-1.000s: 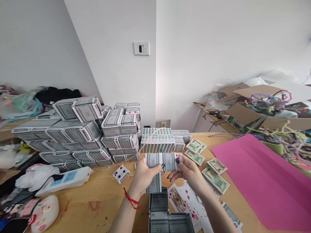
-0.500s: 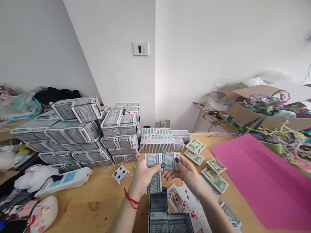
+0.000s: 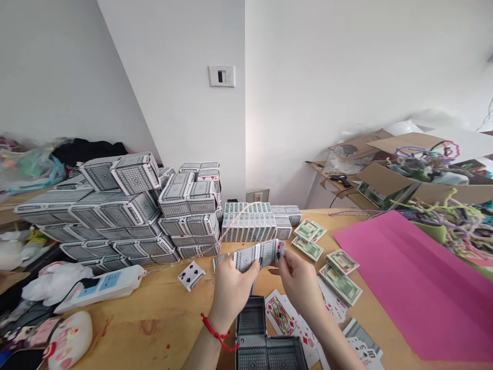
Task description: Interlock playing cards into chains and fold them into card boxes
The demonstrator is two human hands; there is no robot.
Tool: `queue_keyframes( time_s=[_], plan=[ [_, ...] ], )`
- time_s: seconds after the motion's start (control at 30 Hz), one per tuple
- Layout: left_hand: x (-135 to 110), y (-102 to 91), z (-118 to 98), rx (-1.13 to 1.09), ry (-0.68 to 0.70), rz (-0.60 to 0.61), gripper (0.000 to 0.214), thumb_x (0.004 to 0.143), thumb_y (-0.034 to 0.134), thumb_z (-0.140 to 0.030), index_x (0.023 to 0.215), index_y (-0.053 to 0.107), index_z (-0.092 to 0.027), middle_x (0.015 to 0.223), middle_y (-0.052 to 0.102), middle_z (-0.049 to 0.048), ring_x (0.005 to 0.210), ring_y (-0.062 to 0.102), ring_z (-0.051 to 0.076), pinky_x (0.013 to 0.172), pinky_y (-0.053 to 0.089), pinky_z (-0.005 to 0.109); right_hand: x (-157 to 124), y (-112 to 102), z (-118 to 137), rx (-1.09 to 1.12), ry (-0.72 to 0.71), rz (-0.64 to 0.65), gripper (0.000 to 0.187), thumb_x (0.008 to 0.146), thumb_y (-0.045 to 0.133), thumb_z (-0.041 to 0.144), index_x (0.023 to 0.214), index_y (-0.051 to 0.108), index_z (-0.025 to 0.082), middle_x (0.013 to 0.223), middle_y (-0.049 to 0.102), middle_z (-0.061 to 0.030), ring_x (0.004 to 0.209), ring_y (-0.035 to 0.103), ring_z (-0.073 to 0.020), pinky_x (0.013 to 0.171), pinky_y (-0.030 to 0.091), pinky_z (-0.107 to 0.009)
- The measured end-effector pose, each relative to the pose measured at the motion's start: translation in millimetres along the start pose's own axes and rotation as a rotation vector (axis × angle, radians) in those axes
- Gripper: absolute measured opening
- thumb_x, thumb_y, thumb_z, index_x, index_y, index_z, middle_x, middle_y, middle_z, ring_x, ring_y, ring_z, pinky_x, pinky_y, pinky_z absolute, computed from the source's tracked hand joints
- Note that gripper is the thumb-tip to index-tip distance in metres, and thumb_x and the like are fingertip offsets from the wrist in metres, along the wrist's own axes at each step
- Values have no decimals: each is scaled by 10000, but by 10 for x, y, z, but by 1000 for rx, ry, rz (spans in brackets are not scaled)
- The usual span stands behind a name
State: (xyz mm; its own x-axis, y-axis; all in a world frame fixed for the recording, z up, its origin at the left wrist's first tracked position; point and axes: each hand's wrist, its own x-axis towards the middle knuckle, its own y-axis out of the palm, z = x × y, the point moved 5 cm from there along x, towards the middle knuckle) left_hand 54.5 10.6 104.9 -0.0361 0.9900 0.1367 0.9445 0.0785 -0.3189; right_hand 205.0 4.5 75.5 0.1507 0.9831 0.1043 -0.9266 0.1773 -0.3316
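Between my two hands is a piece of folded, joined playing cards (image 3: 246,258) with grey patterned backs, held above the table. My left hand (image 3: 233,290) grips its left side, thumb on top. My right hand (image 3: 298,275) pinches its right end, where a red mark shows at the corner. Below them stand open boxes folded from cards (image 3: 252,352), with patterned insides. Loose playing cards (image 3: 283,313), face up, lie beside these and partly under my right forearm. A single spade card (image 3: 191,276) rests on the table left of my hands.
Stacked card-built blocks (image 3: 131,205) rise at the back left, beside a row of card packs (image 3: 248,221). More green packs (image 3: 341,280) lie right of my hands, near a pink sheet (image 3: 416,288). A power strip (image 3: 108,288) sits left; a cardboard box (image 3: 389,180) stands far right.
The held card piece has turned and tilted; its lower flap, seen hanging before, is now mostly hidden. My left hand has rotated over it, and both hands keep hold.
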Motion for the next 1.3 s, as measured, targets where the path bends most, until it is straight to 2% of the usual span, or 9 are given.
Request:
queue_keyframes(
  time_s=[0.1,0.17,0.23,0.3,0.53,0.67,0.93,1.13,1.3],
  plan=[
    [-48,3,-22,1,17,-53,166,706,589,-281,757,678,-151,693,700,37,652,631,191,616,486,262,-53,-43,47,-95,-8,-80,252,824,435,378,732,587,198,653,643,-71,663,649,-236,552,496,-289],
    [-33,-30,-15,-20,6,-53,167,703,596,-293,728,681,-152,668,694,35,652,630,195,605,484,259,-52,-69,116,10,-27,27,239,828,449,377,832,613,202,775,663,-85,715,644,-227,600,513,-307],
    [7,-82,-1,-70,-19,-25,163,696,608,-294,725,680,-151,678,691,33,669,629,201,607,486,261,-42,-88,184,208,-19,241,283,835,454,399,951,622,202,890,655,-92,789,634,-215,646,530,-318],
    [46,-129,7,-179,-33,23,156,684,627,-280,757,673,-149,727,690,32,703,625,203,639,492,270,-35,-130,203,391,62,413,315,820,502,403,1001,633,181,851,659,-83,717,638,-185,641,538,-319],
    [35,-148,-9,-393,-70,216,119,673,659,-240,753,647,-153,756,678,28,677,598,168,636,487,256,-30,-116,91,678,279,596,222,628,741,306,767,710,135,585,652,-41,531,599,-117,459,490,-194],
    [14,-155,-70,-326,-50,257,89,698,630,-234,725,621,-150,666,635,12,617,560,144,594,466,236,-39,-31,96,694,280,582,175,588,766,269,651,694,122,582,662,-38,510,595,-100,517,510,-204],
    [4,-190,-71,-97,-24,190,119,706,597,-259,635,590,-164,578,580,-11,552,520,128,544,419,216,18,3,70,482,181,276,226,619,729,317,552,606,139,485,635,-22,452,591,-125,485,494,-235],
    [26,-207,-19,-221,-109,235,99,672,636,-254,690,616,-159,649,635,9,584,564,146,559,461,235,12,-67,85,448,127,529,244,634,711,355,728,682,132,505,613,9,314,467,-63,299,292,-166],
    [4,-150,-37,-309,-125,348,90,674,624,-233,636,612,-153,645,642,25,614,594,170,592,480,262,18,-73,4,597,195,500,296,621,721,402,674,617,129,418,555,22,312,468,-79,300,316,-170]
  ],
)
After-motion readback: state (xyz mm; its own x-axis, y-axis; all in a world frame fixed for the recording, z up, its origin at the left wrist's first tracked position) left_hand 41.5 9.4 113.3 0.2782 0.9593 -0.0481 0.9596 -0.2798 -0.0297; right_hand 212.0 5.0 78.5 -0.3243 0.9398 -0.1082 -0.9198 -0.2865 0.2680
